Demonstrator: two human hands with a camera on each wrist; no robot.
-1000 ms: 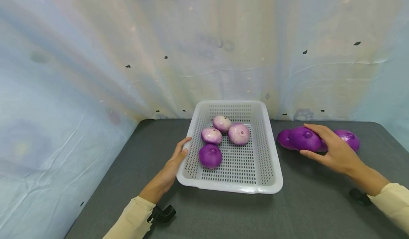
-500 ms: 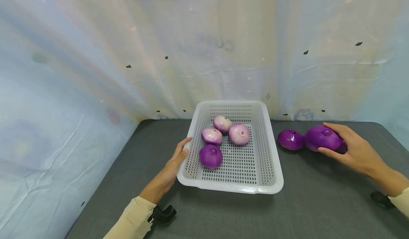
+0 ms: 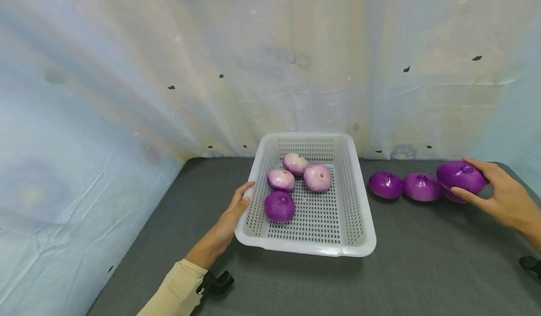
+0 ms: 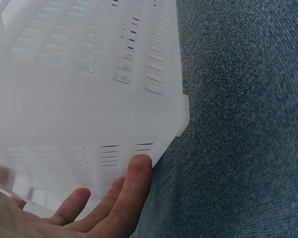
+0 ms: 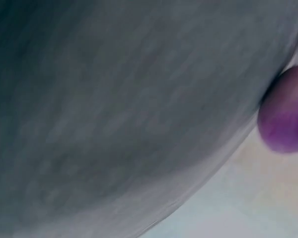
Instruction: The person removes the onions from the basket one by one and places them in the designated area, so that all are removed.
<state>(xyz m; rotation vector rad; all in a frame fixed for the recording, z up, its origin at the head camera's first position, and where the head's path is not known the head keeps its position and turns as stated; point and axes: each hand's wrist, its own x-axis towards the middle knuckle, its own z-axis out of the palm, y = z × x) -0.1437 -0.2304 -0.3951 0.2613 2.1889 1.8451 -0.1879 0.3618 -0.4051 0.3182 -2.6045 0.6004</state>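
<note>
A white slotted plastic basket (image 3: 304, 249) stands mid-table, and my left hand (image 3: 224, 224) grips its left rim. In the left wrist view that hand's fingers (image 4: 134, 193) lie against the basket's outer wall. Inside sit a deep purple onion (image 3: 279, 206) and three paler pinkish onions (image 3: 317, 177), grouped to the left and back. On the far right my right hand (image 3: 503, 194) holds a glossy purple onion (image 3: 459, 175) between thumb and fingers. Below it another purple onion (image 3: 452, 196) is mostly hidden. A purple onion (image 5: 285, 111) shows at the right wrist view's edge.
Two purple onions, one (image 3: 385, 185) nearer the basket and one (image 3: 421, 187) beside it, rest in a row on the dark grey tabletop (image 3: 405, 269). A pale patterned curtain (image 3: 296, 72) hangs behind the table's back edge and along the left.
My right hand has carried the purple onion rightward along the row, uncovering the two onions nearer the basket. The left hand and the basket stay where they were.
</note>
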